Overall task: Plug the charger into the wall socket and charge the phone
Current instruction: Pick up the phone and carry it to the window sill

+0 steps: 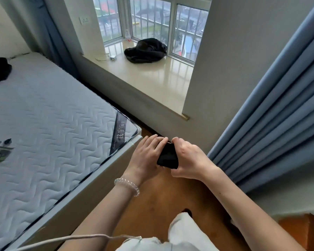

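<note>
The phone sits near, low in the room's middle, gripped by both the left hand and right hand. Charging hasn't started, I'd say: the charger lies far off on the windowsill, beneath the wall socket. Fetching it seems next.

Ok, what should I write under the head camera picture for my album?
Both hands, left hand and right hand, hold a black phone beside the bed, with the charger on the windowsill.

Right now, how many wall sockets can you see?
1: a white socket plate on the wall left of the window, above the sill. Others may be hidden behind the blue curtains or the bed.
</note>
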Demonstrator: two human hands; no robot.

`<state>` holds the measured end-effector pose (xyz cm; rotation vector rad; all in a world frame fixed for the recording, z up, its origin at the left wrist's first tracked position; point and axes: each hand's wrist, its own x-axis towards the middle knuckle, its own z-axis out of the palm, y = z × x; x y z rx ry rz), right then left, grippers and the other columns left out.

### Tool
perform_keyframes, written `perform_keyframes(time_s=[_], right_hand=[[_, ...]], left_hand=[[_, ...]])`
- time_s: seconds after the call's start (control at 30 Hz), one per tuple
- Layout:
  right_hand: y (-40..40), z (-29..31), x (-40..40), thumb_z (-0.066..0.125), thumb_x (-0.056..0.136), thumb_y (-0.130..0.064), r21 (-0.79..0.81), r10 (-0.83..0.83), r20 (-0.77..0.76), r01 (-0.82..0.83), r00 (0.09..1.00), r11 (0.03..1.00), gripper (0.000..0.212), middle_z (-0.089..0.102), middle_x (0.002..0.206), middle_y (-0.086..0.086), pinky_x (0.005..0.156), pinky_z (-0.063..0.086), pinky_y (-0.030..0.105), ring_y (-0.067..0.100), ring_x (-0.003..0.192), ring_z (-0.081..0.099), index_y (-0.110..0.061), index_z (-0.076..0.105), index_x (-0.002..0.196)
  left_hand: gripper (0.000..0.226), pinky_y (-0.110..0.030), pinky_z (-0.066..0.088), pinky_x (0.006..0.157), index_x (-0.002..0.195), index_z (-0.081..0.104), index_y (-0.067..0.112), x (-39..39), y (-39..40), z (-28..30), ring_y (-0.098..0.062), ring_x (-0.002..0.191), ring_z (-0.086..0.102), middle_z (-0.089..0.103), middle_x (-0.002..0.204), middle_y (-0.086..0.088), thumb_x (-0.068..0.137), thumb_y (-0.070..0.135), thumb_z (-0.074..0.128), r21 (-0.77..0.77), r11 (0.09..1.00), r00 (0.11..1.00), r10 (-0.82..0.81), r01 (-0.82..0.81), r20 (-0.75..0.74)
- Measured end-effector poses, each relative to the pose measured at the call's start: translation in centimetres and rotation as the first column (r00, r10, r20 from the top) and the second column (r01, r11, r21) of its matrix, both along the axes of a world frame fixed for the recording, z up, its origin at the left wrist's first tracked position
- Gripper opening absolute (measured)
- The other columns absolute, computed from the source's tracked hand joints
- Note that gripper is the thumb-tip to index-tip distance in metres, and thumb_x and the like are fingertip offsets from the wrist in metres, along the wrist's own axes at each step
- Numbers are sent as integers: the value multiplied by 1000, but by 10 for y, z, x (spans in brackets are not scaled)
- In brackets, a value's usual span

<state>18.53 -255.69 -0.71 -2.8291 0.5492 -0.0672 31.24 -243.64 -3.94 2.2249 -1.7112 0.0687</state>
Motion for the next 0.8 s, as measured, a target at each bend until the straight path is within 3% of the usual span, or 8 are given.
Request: perform_keyframes(time_s=[0.13, 0.37, 0.47, 0.6, 0.8], right_hand=[[-27, -7, 32, 54, 59, -51, 6, 89, -7, -89, 996, 996, 59, 51, 90, -2, 63, 45, 32, 22, 76, 53, -17, 41, 106], [-113, -27, 92, 64, 61, -40, -140, 167, -109, -182, 980, 973, 60, 48, 98, 1, 69, 40, 35, 24, 82, 50, -16, 42, 112], [-158, -30, 121, 62, 65, -38, -146, 201, -96, -214, 975, 966, 54, 49, 96, 3, 67, 38, 35, 26, 81, 51, -14, 45, 111], [-213, -27, 151, 63, 65, -43, -107, 211, -61, -216, 976, 970, 56, 51, 98, 4, 67, 39, 35, 26, 82, 51, -14, 46, 110], [-275, -30, 196, 68, 62, -32, -69, 173, -57, -177, 983, 982, 53, 51, 97, 5, 63, 41, 33, 25, 79, 52, -15, 45, 108]], left_hand=[[68, -41, 42, 102, 120, 56, 7, 25, -23, -8, -29, 108, 58, 63, 113, -9, 58, 31, 72, -61, 997, 998, 43, -40, 50], [61, -33, 41, 90, 108, 60, 10, 74, -99, -15, -25, 90, 58, 64, 98, -5, 58, 43, 71, -56, 988, 986, 148, -144, 78], [66, -36, 41, 96, 116, 58, 10, 93, -139, -13, -26, 99, 58, 63, 107, -6, 60, 41, 75, -10, 982, 980, 191, -191, 59], [77, -44, 30, 112, 138, 44, 13, 117, -186, -7, -23, 131, 43, 51, 137, -2, 69, 32, 72, 54, 967, 967, 252, -251, -27], [76, -43, 19, 118, 146, 31, 21, 156, -221, -9, -20, 142, 29, 37, 151, 2, 79, 44, 59, 58, 925, 924, 379, -376, -51]])
